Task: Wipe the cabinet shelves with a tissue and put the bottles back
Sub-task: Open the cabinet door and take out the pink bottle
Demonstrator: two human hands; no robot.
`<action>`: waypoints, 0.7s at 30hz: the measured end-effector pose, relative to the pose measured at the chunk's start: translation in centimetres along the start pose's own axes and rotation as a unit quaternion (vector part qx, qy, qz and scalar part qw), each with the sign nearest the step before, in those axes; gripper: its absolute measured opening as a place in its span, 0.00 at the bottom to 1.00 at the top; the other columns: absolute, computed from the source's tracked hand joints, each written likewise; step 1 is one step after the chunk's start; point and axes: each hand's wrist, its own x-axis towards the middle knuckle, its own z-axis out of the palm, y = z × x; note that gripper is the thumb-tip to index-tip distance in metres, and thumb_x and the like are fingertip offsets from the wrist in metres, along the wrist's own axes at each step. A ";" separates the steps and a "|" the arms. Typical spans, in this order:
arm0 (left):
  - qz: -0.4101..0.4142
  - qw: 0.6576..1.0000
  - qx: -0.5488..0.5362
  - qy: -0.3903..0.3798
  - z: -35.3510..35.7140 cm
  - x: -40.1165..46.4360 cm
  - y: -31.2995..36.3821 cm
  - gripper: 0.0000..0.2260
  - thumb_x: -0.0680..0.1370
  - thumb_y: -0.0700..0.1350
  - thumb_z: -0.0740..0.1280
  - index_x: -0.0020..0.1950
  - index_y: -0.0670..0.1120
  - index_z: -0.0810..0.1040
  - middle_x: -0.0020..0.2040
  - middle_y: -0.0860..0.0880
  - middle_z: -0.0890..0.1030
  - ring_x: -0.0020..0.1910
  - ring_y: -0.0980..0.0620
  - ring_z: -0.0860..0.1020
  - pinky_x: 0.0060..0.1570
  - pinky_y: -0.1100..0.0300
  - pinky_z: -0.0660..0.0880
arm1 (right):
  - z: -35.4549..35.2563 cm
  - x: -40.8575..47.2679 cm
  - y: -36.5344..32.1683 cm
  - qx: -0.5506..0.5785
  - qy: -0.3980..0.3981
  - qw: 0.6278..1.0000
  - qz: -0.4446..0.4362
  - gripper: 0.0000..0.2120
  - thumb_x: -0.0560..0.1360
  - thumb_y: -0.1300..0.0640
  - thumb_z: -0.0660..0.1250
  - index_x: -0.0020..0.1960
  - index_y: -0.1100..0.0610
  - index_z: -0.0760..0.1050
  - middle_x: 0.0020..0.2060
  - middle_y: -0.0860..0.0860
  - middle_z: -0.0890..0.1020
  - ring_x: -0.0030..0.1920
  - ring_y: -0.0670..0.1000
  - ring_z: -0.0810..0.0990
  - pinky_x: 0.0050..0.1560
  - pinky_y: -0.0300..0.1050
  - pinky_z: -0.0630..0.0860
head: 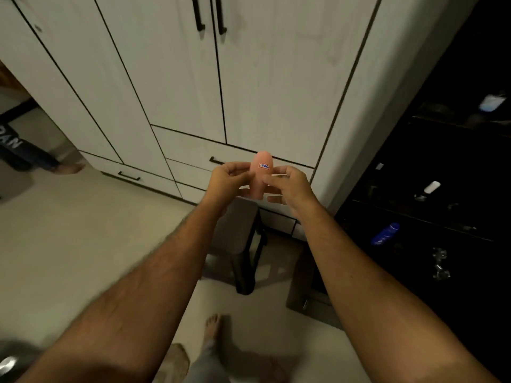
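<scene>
Both my hands hold up a small pink bottle (261,172) with a blue and red label, in front of the white wardrobe. My left hand (228,179) pinches its left side and my right hand (287,186) pinches its right side. To the right stands the dark open cabinet (431,217) with several shelves. On those shelves lie a blue bottle (385,234), a white bottle (432,187) and a pale container (492,103) higher up. No tissue shows in view.
The white wardrobe (193,92) with black handles and drawers fills the background. A dark stool (240,244) stands on the floor below my hands. Another person's foot (70,168) shows at far left. My own feet (213,327) are on the pale floor.
</scene>
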 end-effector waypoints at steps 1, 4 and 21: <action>-0.009 1.000 0.005 0.003 -1.0 0.7 -0.9 0.14 0.78 0.37 0.67 0.63 0.38 0.77 0.54 0.43 0.82 0.52 0.47 0.82 0.46 0.52 0.82 | 1.0 1.0 0.8 0.000 -0.001 1.000 0.011 0.15 0.74 0.56 0.73 0.58 0.55 0.74 0.53 0.54 0.82 0.49 0.53 0.84 0.41 0.46 0.81; -0.033 0.999 0.032 0.009 -3.8 3.1 -4.1 0.14 0.77 0.37 0.68 0.63 0.38 0.77 0.56 0.42 0.81 0.52 0.47 0.82 0.48 0.53 0.82 | 3.9 3.7 3.4 0.009 0.001 0.999 0.039 0.14 0.73 0.56 0.73 0.56 0.54 0.74 0.53 0.54 0.81 0.49 0.54 0.83 0.41 0.46 0.81; -0.225 0.971 0.080 -0.025 -12.3 17.5 -28.1 0.09 0.78 0.41 0.68 0.56 0.49 0.79 0.55 0.47 0.82 0.53 0.49 0.82 0.52 0.48 0.81 | 15.1 19.2 23.1 0.014 0.104 0.971 0.214 0.13 0.75 0.60 0.72 0.58 0.61 0.75 0.48 0.53 0.81 0.43 0.49 0.82 0.31 0.38 0.79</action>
